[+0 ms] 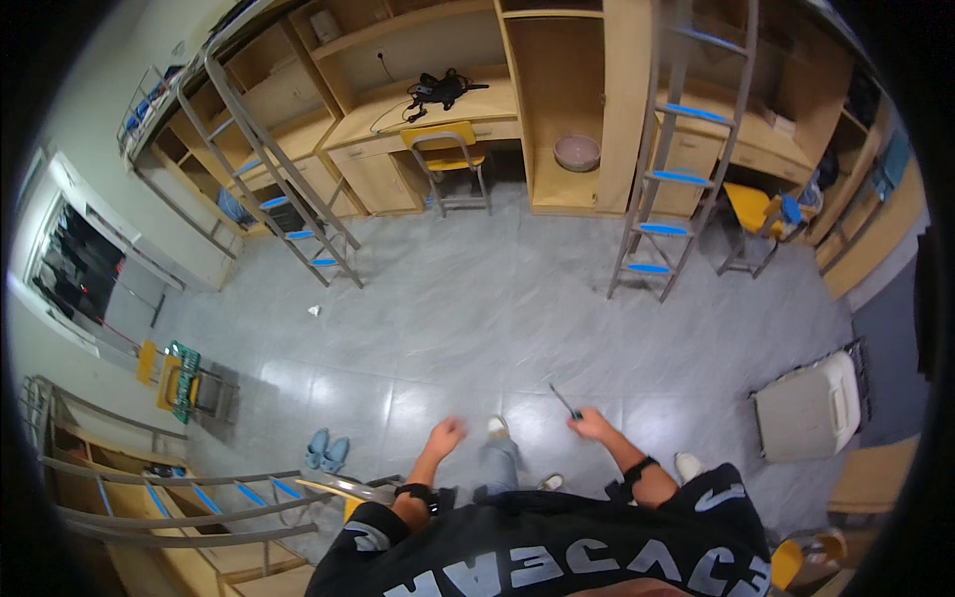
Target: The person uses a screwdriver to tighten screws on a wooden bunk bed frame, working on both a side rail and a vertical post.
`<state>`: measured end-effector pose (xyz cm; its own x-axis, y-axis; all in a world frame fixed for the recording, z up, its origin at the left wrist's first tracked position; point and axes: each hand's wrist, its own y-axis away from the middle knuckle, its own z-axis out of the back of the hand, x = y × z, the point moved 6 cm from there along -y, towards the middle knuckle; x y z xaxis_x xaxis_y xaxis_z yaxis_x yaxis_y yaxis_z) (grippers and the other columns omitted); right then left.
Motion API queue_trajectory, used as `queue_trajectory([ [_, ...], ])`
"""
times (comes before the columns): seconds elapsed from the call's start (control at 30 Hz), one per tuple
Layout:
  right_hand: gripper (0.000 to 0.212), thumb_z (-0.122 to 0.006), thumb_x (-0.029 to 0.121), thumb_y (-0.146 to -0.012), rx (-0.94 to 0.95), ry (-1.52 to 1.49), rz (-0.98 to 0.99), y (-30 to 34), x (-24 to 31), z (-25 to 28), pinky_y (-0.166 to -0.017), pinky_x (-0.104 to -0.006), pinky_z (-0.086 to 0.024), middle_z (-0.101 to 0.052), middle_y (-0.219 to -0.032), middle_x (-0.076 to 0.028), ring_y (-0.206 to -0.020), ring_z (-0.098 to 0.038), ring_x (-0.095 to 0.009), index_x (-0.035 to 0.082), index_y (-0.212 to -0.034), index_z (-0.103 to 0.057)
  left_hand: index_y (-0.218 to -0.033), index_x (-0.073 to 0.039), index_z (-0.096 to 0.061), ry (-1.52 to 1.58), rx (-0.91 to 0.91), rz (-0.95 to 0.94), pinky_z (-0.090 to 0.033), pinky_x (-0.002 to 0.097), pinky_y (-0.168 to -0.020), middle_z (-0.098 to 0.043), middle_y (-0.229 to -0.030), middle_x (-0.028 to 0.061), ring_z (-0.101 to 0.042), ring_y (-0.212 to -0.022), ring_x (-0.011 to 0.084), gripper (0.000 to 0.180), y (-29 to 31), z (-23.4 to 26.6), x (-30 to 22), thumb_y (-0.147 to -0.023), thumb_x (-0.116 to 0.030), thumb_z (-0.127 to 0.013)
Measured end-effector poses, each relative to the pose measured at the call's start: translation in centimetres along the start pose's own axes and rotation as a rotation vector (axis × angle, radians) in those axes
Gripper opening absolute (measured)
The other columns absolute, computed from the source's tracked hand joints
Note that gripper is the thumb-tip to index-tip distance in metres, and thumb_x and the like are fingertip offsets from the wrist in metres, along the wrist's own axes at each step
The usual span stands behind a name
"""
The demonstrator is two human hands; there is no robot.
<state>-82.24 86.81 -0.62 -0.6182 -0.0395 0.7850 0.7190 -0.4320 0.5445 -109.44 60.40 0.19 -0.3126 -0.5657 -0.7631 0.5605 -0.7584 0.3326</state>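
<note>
My right hand (pixel 594 426) is closed round the handle of a screwdriver (pixel 563 399). Its thin metal shaft points up and to the left, away from me, and a bit of dark green handle shows at the fingers. Off to the left, my left hand (pixel 446 436) hangs over the floor, apart from the screwdriver. It is smeared by motion, so its fingers cannot be made out. Dark bands sit on both forearms below the black sleeves. Beneath the hands, a leg in light blue jeans (pixel 498 463) ends in a white shoe (pixel 496 425).
Grey tiled floor (pixel 448 298) stretches ahead to wooden desks. Two ladders with blue treads (pixel 665 229) (pixel 284 179) stand before them. A yellow chair (pixel 444 154) is tucked at the middle desk. Blue slippers (pixel 326 453) lie left; a pale grey container (pixel 811 408) stands right.
</note>
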Motion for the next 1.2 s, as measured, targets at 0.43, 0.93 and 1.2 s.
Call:
queue_trajectory([
  [0.43,0.030,-0.060,0.033,-0.077,0.083,0.625,-0.569,16.1,-17.7,7.7,-0.066,-0.0447,-0.050,-0.067,-0.076,-0.016,-0.074,-0.065,-0.031,0.004,-0.078,-0.069,-0.075,-0.003,-0.062,-0.483,0.629,0.280,-0.048,0.0410,-0.058,-0.057,-0.059,0.0088,-0.058,-0.060,0.0248,0.024,-2.7,2.5,22.6,-0.080,-0.026,-0.057],
  [0.93,0.027,-0.064,0.026,-0.081,-0.303,0.458,0.237,-22.0,32.0,10.6,-0.058,-0.0387,-0.045,-0.059,-0.068,-0.017,-0.062,-0.058,-0.031,0.000,-0.082,-0.056,-0.093,-0.001,-0.063,0.483,-0.056,-0.169,-0.048,0.0320,-0.068,-0.064,-0.077,0.0095,-0.062,-0.074,0.0171,0.020,-36.4,22.2,-5.2,-0.084,-0.018,-0.054],
  [1.2,0.037,-0.065,0.039,-0.075,0.257,0.409,-0.379,-28.8,5.3,10.7,-0.060,-0.0407,-0.048,-0.066,-0.073,-0.017,-0.066,-0.063,-0.030,0.002,-0.073,-0.064,-0.079,-0.003,-0.065,-0.225,0.462,0.588,-0.050,0.0388,-0.065,-0.065,-0.072,0.0117,-0.064,-0.071,0.0253,0.026,-19.5,16.3,24.7,-0.083,-0.023,-0.049],
])
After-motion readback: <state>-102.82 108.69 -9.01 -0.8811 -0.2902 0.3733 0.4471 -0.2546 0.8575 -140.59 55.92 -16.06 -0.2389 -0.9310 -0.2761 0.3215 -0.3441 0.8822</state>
